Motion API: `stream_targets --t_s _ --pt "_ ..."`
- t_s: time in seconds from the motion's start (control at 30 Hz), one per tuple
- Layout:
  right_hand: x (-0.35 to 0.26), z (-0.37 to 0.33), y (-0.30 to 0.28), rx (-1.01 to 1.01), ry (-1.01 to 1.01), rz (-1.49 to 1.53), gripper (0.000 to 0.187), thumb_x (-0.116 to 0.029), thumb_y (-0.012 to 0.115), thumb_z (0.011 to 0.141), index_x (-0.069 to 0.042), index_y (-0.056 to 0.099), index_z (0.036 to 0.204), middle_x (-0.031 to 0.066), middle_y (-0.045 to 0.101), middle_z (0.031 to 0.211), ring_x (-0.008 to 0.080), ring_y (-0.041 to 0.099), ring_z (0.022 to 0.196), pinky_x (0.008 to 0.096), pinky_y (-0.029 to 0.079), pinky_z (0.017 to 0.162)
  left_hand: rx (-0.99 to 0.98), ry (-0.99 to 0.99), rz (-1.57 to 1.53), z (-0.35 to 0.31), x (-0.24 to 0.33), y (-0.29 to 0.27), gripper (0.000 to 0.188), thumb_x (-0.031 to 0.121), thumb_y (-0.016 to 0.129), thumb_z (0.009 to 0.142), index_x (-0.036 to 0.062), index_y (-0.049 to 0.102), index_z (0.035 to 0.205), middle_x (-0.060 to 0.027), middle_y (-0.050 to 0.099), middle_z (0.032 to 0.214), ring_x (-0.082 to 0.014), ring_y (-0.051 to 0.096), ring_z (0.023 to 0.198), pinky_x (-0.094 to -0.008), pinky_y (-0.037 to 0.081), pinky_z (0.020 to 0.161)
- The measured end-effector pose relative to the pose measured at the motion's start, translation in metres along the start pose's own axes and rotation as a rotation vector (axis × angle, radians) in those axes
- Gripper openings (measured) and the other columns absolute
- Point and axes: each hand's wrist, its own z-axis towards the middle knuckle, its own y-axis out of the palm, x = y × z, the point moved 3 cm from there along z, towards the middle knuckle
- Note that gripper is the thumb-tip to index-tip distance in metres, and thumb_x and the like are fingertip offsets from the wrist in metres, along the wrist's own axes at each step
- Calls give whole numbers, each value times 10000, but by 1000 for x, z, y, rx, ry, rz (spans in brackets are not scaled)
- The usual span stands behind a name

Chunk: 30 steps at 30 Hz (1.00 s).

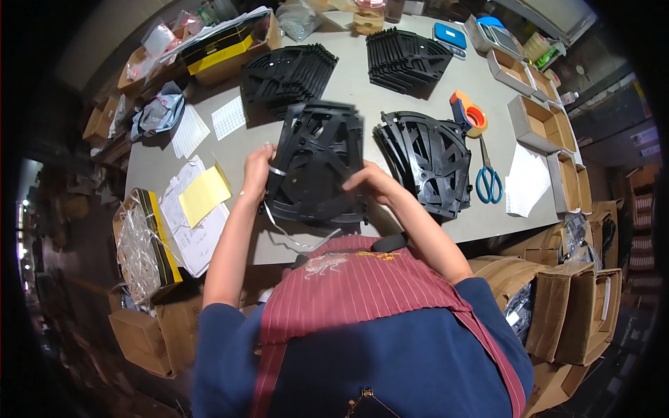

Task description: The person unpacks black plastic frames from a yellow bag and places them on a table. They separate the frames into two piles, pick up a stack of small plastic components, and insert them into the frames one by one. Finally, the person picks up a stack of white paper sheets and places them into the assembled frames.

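Observation:
I hold a stack of black fan-shaped plastic frames (313, 160) between my two hands, close to my body at the table's near side. My left hand (258, 169) grips its left edge, the fingertips partly hidden behind it. The thumb of my right hand (376, 182) lies over the front face at the right edge. A thin whitish strap (277, 221) comes round the stack's left side, and its loose end trails toward my apron. Just right of my right hand, another stack of black frames (435, 164) lies on the table.
Two more stacks of black frames, left (289, 76) and right (405, 61), stand at the back. Blue-handled scissors (489, 184) and an orange tape dispenser (470, 115) lie right. Papers and a yellow sheet (204, 196) lie left. Small cardboard trays (540, 124) line the right edge.

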Motion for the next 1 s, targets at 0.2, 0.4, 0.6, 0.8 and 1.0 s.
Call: stream_targets --t_s 0.2,0.4,0.6,0.8,1.0 --pt "-48 -25 40 314 -1108 -985 632 -51 751 611 -30 587 1222 168 521 1207 364 476 1168 377 390 1026 77 361 -364 -41 133 5 344 286 481 1066 -10 654 1029 -41 636 809 -121 570 758 -255 439 738" --pt "3 -11 31 -59 -1028 -1616 718 -24 721 672 -156 533 1352 159 421 1496 445 334 1406 603 214 1201 -37 232 -225 -41 92 -30 388 319 407 1099 -12 609 1081 -63 629 734 -136 582 660 -262 467 648" --pt "5 -3 25 114 -1093 -1494 639 69 576 603 -116 645 1211 132 505 1455 429 379 1384 565 285 1155 336 123 293 -72 28 -80 285 271 531 1028 23 665 1071 -36 668 752 -128 599 652 -277 479 640" --pt "-4 39 97 -85 -862 -1285 216 -226 654 901 -13 635 936 195 640 953 406 642 908 464 534 808 258 20 683 -98 42 -36 308 292 738 798 81 683 1014 -52 742 824 -223 719 801 -343 532 742" --pt "35 74 138 -117 -769 -1614 358 -379 689 853 -23 702 883 208 687 876 384 701 810 476 566 737 288 13 771 -116 48 -35 293 259 717 814 84 664 1042 -67 742 856 -275 720 847 -386 539 779"
